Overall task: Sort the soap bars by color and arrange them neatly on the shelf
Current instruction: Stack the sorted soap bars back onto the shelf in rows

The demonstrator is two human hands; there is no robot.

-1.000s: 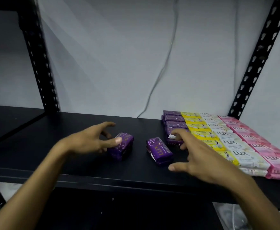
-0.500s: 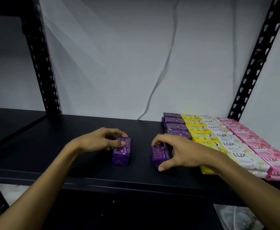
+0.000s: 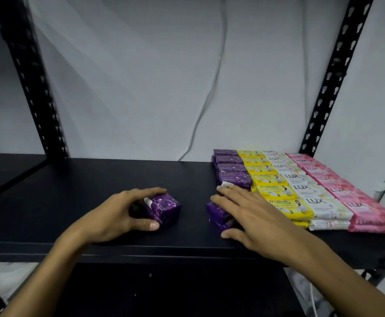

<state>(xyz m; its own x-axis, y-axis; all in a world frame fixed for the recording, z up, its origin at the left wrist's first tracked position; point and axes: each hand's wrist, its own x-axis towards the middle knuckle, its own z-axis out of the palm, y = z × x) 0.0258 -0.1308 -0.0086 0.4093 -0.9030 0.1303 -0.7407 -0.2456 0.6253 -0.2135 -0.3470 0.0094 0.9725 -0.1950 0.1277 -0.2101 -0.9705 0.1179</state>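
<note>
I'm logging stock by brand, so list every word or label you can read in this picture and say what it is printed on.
"LUX": on the white soap bars, clearest near the front.
"LUX": on the pink soap bars.
"LUX": faint, on the purple soap bars in the row.
Yellow soap bars: a brand word in dark letters, too blurred to read surely.
Purple soap bar held by the left hand: small white print, unreadable.

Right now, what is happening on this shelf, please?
A person is sorting soap bars by color. The left hand grips a loose purple bar. The right hand lies flat on the front bars of the purple row. Yellow, white and pink rows already stand beside it.
</note>
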